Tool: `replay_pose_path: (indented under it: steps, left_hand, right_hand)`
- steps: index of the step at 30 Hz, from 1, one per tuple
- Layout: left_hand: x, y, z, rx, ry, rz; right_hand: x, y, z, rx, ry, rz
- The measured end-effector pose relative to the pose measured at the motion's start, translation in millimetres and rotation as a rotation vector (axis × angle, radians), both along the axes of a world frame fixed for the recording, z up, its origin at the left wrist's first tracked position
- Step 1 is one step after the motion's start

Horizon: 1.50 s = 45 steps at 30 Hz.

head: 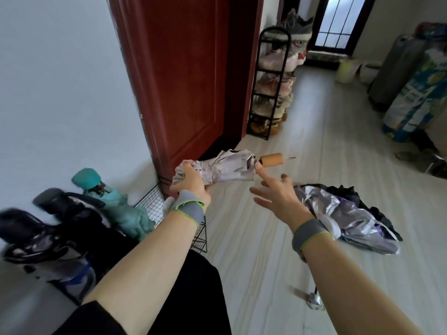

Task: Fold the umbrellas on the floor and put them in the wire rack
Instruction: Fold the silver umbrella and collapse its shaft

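Gripping the folded grey umbrella (227,166) by its canopy end, your left hand (191,183) has its fingers (185,169) curled round the fabric, tan handle (272,160) pointing away. Your right hand (278,192) is spread wide, holding nothing, index tip seemingly touching the handle's base. The wire rack (151,205) sits just left against the wall (60,93), crowded with a teal umbrella (116,204) and dark umbrellas (48,228). A silver umbrella (343,216) lies crumpled on the floor (254,250) beyond your right wrist.

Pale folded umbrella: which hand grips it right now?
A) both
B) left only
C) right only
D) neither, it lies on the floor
B: the left hand curls round the cloth end of the pale umbrella, while the right hand is open, fingers spread, beside its tan handle.
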<state>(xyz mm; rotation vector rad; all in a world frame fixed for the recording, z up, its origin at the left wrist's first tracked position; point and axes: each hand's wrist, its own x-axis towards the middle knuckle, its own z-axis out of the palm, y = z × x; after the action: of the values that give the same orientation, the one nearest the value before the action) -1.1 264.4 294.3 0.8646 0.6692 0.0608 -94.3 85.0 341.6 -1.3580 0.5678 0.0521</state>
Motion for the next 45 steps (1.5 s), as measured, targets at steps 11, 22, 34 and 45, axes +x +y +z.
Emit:
replay_pose_path:
  steps: [11, 22, 34, 45]
  left_hand:
    - [-52.4, 69.5, 9.3, 0.294, 0.147, -0.410]
    - [-97.6, 132.8, -37.6, 2.042, -0.226, -1.137]
    - [-106.3, 161.7, -74.1, 2.191, -0.568, -0.943]
    - [-91.4, 156.6, -54.4, 2.183, -0.357, -1.038]
  right_hand:
    - [52.8, 91.4, 8.0, -0.222, -0.347, -0.017]
    - [58.1, 158.1, 28.3, -0.700, -0.440, 0.272]
    - [72.8, 229.6, 8.3, -0.913, -0.439, 0.667]
    - [84.9, 250.8, 17.0, -0.984, -0.428, 0.805]
